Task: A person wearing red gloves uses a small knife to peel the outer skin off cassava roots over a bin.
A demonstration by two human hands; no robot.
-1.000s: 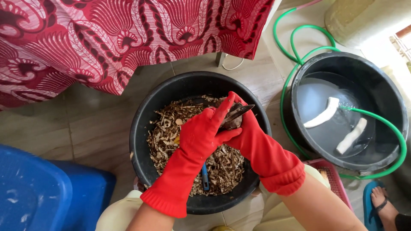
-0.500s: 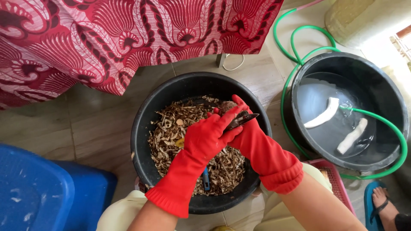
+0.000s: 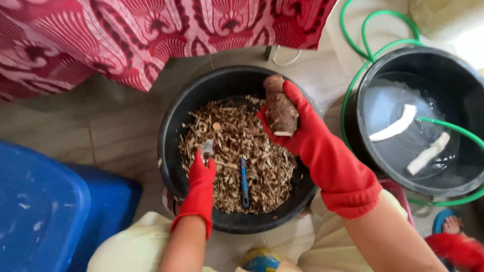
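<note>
My right hand (image 3: pixel 312 136), in a red rubber glove, holds a brown unpeeled root (image 3: pixel 279 108) upright over the far right rim of a black basin (image 3: pixel 171 126). The basin is full of brown peelings (image 3: pixel 262 161). My left hand (image 3: pixel 201 176), also in a red glove, reaches down into the peelings at the near left. It grips a small tool with a metal blade (image 3: pixel 206 147) that sticks out past its fingertips. A blue-handled tool (image 3: pixel 243 181) lies loose on the peelings between my hands.
A black bucket (image 3: pixel 373 75) of water at the right holds two white peeled pieces (image 3: pixel 393 130), with a green hose (image 3: pixel 373 50) looped around it. A blue plastic tub (image 3: pixel 45 211) stands at the left. Red patterned cloth (image 3: pixel 126 35) hangs above. Another person's foot (image 3: pixel 450 225) shows at the bottom right.
My hands have come apart. The right hand has lifted the root up and to the right, and the left hand has dropped down to the left into the peelings.
</note>
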